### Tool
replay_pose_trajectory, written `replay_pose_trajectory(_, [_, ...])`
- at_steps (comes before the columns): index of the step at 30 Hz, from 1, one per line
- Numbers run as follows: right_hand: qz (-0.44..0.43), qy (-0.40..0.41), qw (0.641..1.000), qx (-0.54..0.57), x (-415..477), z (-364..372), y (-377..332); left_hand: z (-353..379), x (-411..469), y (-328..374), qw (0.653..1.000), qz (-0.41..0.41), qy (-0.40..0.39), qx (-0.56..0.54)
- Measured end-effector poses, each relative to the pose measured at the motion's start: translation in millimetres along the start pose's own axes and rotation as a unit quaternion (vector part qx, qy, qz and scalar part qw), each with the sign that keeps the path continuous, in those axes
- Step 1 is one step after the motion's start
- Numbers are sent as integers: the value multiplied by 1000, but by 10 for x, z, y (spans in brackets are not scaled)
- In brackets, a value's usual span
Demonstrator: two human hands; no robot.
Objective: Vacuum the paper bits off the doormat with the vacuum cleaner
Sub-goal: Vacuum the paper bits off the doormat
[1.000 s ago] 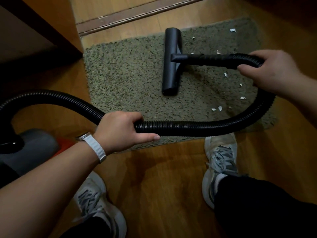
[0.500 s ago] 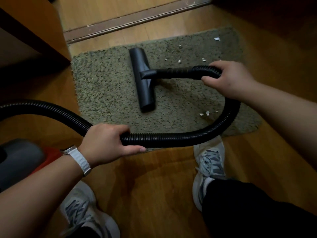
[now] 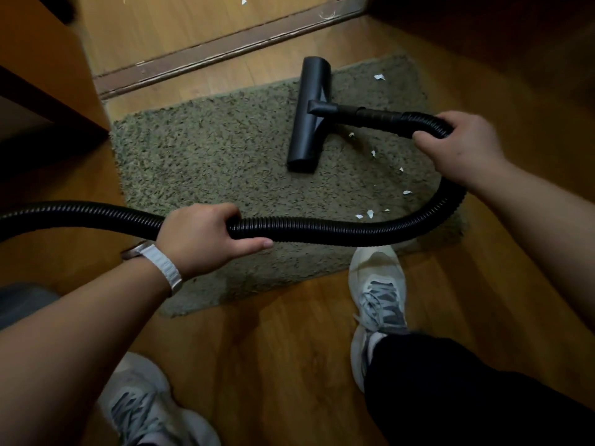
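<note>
As right fingers (image 3: 431, 140) grip the hose (image 3: 322, 228), paper bits (image 3: 373, 152) lie nearby.

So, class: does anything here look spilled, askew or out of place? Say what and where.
White torn paper bits lie scattered over the right part of the shaggy olive-green doormat, right of the black vacuum floor head. One more white scrap lies off the mat, on the wooden floor beyond the brown threshold strip.
</note>
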State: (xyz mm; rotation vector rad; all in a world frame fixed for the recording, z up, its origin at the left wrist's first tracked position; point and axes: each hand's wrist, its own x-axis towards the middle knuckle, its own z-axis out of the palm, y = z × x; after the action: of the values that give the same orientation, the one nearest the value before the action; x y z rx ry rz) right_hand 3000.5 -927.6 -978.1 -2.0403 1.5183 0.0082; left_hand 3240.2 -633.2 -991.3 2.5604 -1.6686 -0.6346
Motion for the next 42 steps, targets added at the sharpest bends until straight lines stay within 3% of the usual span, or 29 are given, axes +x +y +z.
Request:
replay_pose_trajectory(13, [-36,-13,999,4,167,179,-265,26,16,4,1000,-1,18,15])
replay_pose_trajectory(21, [18,-16,1000,2,13,-55,59,53,46,22,1000,-6,25,-3])
replay_pose_trajectory(29, [27,-28,999,-10,-241,-134,325,108,133,156,996,65,57,1])
replay_pose_trajectory(34, [-17,-29,999,-28,-192,-21,218,155,161,215,991,95,98,4])
replay_pose_trajectory(42, [-64,-78,991,-84,-234,45,172,306,47,343,980,172,97,-4])
